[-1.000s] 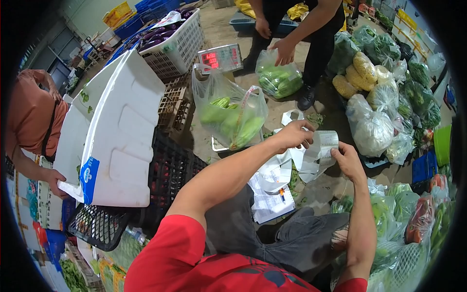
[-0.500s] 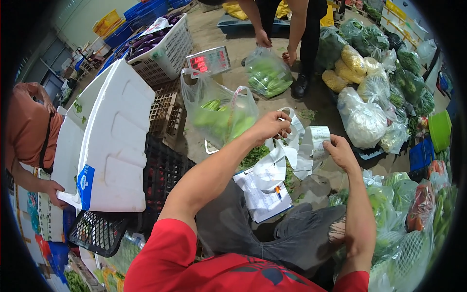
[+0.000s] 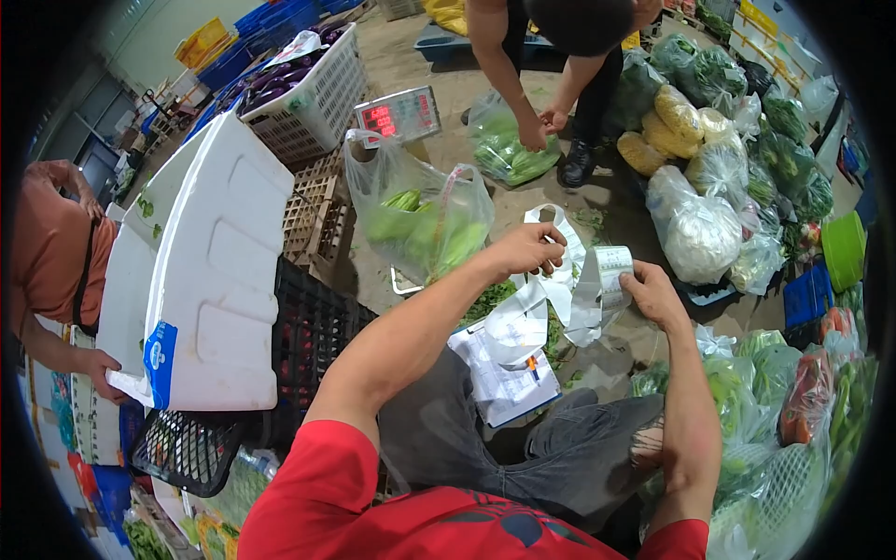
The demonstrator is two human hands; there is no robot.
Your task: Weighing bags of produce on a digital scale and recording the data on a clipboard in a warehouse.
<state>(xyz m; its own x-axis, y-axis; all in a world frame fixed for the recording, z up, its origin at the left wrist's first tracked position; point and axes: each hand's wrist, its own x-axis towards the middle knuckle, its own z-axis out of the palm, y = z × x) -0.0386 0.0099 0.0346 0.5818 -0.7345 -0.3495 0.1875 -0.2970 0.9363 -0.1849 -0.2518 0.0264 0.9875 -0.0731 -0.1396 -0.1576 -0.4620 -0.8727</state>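
My right hand [image 3: 656, 297] pinches the edge of a strip of printed paper labels [image 3: 612, 269]. More of the white label strip [image 3: 523, 322] loops and hangs down over a clipboard with papers [image 3: 499, 387], which rests by my knees. My left hand [image 3: 528, 250] is held over the loops with its fingers curled in. What those fingers grip, if anything, is too small to make out. Just beyond my left forearm stands an open plastic bag of green vegetables [image 3: 420, 219], on or beside a scale whose display [image 3: 397, 117] glows red.
Ahead, a person bends over another bag of greens [image 3: 513, 149]. White foam box [image 3: 219, 271], black crate [image 3: 313, 327] and eggplant crate [image 3: 313, 98] crowd the left. Another person's hand [image 3: 101, 369] touches the foam box. Bagged vegetables [image 3: 700, 233] are piled on the right.
The person ahead has bent lower, and their hands have come together at the top of the bag. The label strip in my right hand has shifted slightly; my hands stay nearly in place.
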